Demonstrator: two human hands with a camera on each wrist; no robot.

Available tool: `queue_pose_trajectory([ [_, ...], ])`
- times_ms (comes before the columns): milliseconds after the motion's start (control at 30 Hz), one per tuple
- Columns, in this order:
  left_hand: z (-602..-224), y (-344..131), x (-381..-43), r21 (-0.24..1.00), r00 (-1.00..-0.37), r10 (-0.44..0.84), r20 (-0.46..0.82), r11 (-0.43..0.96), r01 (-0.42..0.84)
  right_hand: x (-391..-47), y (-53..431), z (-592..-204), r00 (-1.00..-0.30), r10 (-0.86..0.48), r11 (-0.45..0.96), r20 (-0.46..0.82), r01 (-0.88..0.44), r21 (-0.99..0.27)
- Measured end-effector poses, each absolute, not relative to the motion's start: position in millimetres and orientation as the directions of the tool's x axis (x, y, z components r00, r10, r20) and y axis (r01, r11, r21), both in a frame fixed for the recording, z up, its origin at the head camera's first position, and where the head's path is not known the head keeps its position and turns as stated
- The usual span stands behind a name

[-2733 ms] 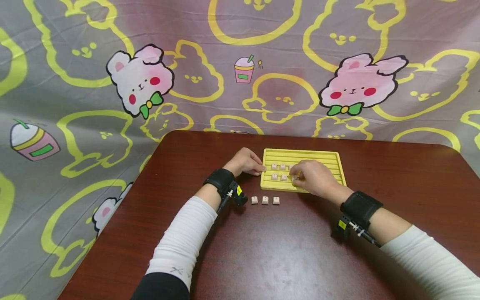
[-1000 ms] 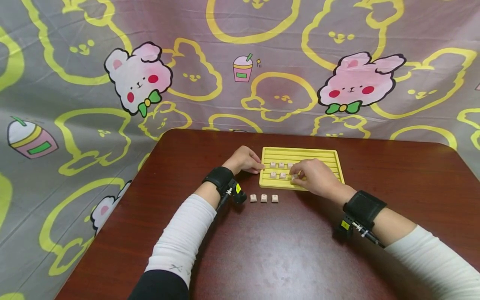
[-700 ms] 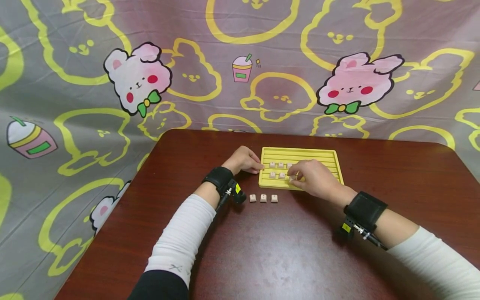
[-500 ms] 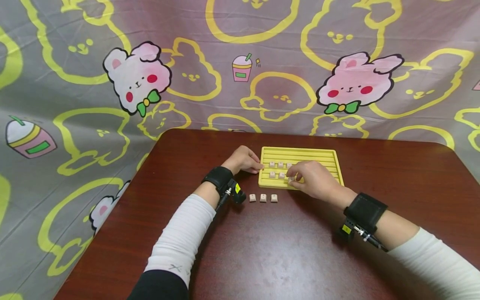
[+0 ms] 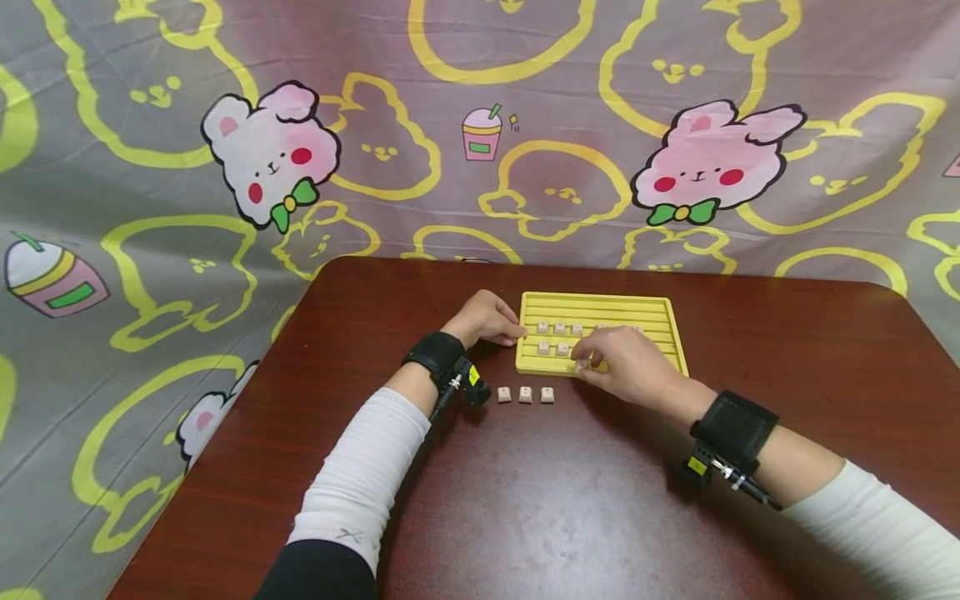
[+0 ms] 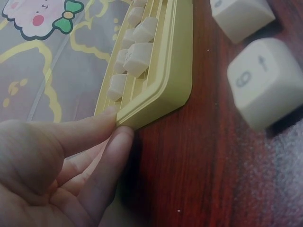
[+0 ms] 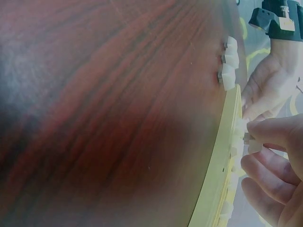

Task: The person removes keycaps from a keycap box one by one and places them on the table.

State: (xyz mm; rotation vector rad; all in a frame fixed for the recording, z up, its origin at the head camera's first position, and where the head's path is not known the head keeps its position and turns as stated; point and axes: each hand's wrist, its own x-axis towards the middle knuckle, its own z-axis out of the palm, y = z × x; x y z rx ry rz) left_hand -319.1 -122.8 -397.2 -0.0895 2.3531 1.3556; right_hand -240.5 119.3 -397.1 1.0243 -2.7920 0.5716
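Observation:
A yellow ridged tray [image 5: 600, 297] lies on the table, with white keycaps standing in two of its rows. My left hand [image 5: 487, 318] pinches the tray's left edge between thumb and forefinger; the left wrist view shows the fingertips on the tray's corner [image 6: 177, 82]. Over the tray's front part, my right hand [image 5: 633, 367] pinches one keycap [image 5: 581, 365] by its sides. That keycap [image 7: 254, 145] also shows between thumb and finger in the right wrist view. Left of it, two keycaps [image 5: 552, 348] stand in the front row.
Three loose keycaps [image 5: 525, 394] sit in a line on the brown table [image 5: 480, 500], just in front of the tray. One keycap [image 6: 267, 82] bears a 6 or 9 and an arrow. A patterned cloth [image 5: 420, 150] hangs behind the table.
My right hand has drawn the keycap slightly toward the tray's front edge, away from the row. More keycaps in the row behind now show past the hand. The left hand stays on the tray.

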Motion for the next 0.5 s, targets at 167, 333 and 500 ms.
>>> queue_pose_trajectory([
  [167, -396.7, -123.2, -318.7, 0.813, -0.909, 0.151, -0.389, 0.52, -0.262, -237.1, 118.5, -398.1, -0.761, -0.609, 0.692, 0.225, -0.648, -0.318],
  [333, -397.0, -123.1, -318.7, 0.815, -0.909, 0.151, -0.389, 0.516, -0.263, -235.1, 119.2, -400.6, -0.745, -0.623, 0.672, 0.238, -0.666, -0.324],
  [500, -398.0, -123.2, -319.2, 0.817, -0.908, 0.149, -0.391, 0.511, -0.268, -232.7, 120.0, -406.1, -0.734, -0.634, 0.657, 0.243, -0.677, -0.332],
])
